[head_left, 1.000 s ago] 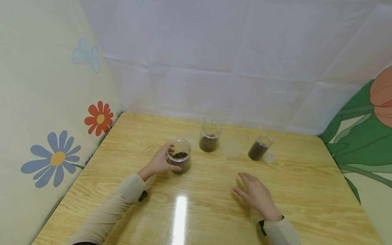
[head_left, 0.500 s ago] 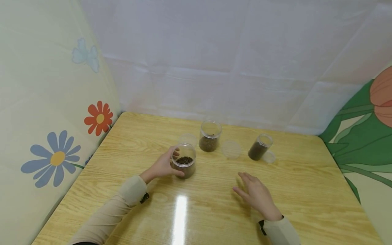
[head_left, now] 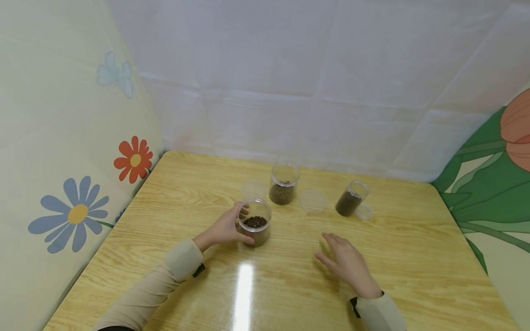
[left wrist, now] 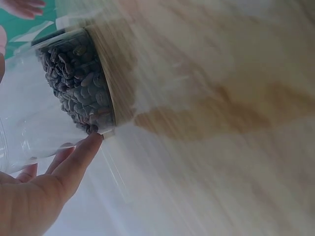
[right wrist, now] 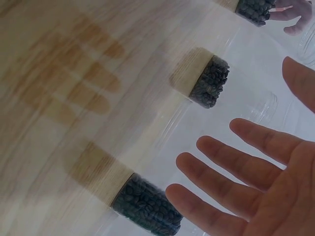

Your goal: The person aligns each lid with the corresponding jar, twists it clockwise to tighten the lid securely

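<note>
My left hand (head_left: 223,229) grips a clear round jar (head_left: 260,237) from its left side, thumb in front and fingers behind. Dark bean-like pieces (head_left: 254,222) fill the jar's lower part, and its top is uncovered. In the left wrist view the fingertips press the wall of the jar (left wrist: 29,123) near the dark pieces (left wrist: 78,81); its base is at or just over the tabletop. My right hand (head_left: 348,264) hovers or rests at the right with fingers extended and nothing in it. The right wrist view shows that hand (right wrist: 256,182) with spread fingers.
Behind stand an uncovered jar (head_left: 282,194) and a narrower one (head_left: 348,203), both partly filled with dark pieces. Flat clear lids lie nearby: a left lid (head_left: 253,189), a middle lid (head_left: 313,202) and a small lid (head_left: 364,212). A white sheet (head_left: 265,92) hangs behind the wooden table (head_left: 414,257).
My left hand has moved the jar to the right and nearer to me, away from the left lid, which now shows more fully. The right hand has stayed in place.
</note>
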Motion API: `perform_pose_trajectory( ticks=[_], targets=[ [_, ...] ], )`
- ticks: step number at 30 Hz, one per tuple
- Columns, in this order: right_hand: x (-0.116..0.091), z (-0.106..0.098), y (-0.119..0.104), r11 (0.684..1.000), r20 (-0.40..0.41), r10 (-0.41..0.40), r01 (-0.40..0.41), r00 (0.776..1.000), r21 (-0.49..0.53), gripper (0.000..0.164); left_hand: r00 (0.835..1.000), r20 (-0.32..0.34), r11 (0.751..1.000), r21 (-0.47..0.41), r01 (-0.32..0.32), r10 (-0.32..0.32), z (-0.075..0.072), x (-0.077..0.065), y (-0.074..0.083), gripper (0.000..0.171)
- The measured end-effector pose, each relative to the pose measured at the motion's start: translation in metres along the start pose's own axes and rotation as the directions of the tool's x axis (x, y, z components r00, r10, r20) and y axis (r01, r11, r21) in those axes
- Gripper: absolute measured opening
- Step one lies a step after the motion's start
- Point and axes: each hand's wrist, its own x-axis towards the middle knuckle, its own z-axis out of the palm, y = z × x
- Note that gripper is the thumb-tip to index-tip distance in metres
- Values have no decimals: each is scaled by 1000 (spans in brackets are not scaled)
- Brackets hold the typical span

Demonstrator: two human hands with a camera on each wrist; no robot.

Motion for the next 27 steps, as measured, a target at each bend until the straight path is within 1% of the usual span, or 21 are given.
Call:
perform_pose_trajectory(
  ticks=[3,9,12,23,27],
  targets=[
    [0,0,0,1000,-1,-4,4,1000,-2,53,1000,8,1000,-7,-14,14,2,0,1,101],
    [0,0,0,1000,2,-3,3,1000,-5,53,999,34,1000,-23,4,-3,5,-1,5,101],
    [0,0,0,1000,5,-1,1,1000,-5,53,999,47,1000,-31,-3,5,6,-1,6,99],
    [0,0,1,1000,1,-3,3,1000,-3,53,994,104,1000,-7,-16,17,16,1,10,95],
    [0,0,1,1000,4,-3,3,1000,0,53,992,120,1000,-14,-24,25,19,0,12,94]
  ],
)
